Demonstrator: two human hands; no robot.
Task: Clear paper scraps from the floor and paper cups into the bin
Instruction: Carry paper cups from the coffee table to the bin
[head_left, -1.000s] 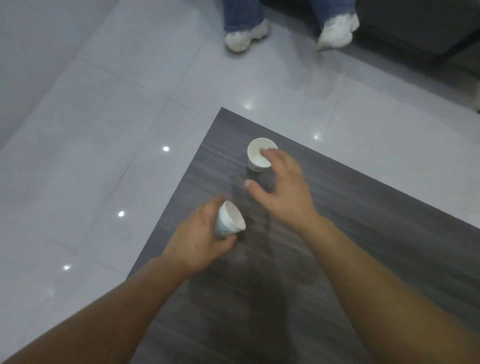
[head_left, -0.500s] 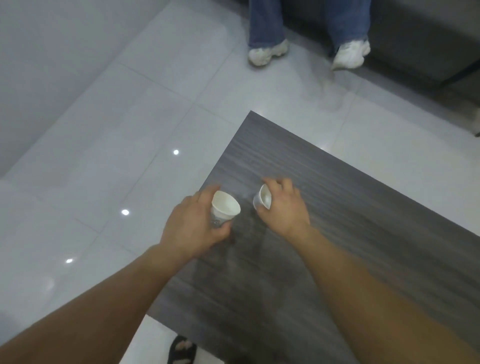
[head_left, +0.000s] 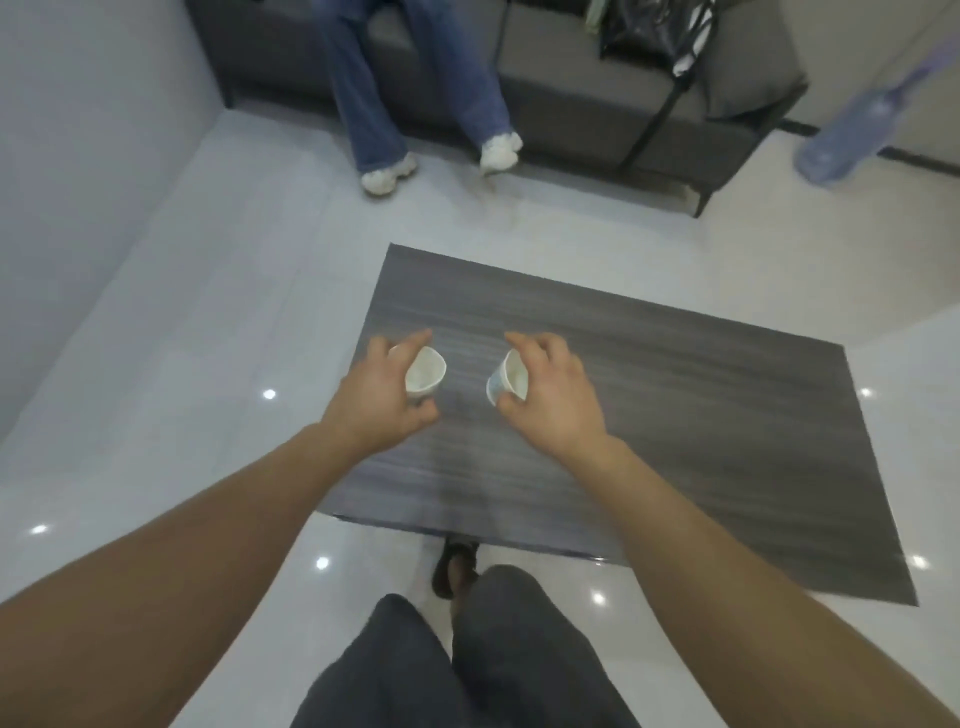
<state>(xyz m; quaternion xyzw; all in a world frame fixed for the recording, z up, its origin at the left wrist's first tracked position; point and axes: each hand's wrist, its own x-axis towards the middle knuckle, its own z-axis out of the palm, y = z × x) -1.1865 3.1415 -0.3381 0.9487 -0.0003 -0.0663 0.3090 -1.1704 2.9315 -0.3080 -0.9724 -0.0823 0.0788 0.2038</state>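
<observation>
- the left hand (head_left: 379, 400) is over the left end of the dark grey wood-grain counter (head_left: 675, 415). its fingers and thumb are curled round a small white paper cup (head_left: 425, 375), which is tilted so its inside shows.
- the right hand (head_left: 550, 395) is near it, toward the counter's middle. it grips a second white paper cup (head_left: 506, 382) with blue print on its wall, also tilted.
- the two cups are apart, with bare counter between them. i cannot tell whether either one touches the counter.
- a glossy white tiled floor (head_left: 208, 312) lies all round the counter and carries bright spots of reflected light.
- beyond the counter's far edge is a dark grey sofa (head_left: 571, 104). a seated person in blue jeans (head_left: 374, 93) and white shoes is on it, and a black bag (head_left: 649, 31) sits further right.
- at the counter's near edge are dark trousers (head_left: 467, 665) and a dark sandal (head_left: 454, 569).
- past the counter's far right corner is a blurred pale purple thing (head_left: 852, 135), too smeared to tell what it is.
</observation>
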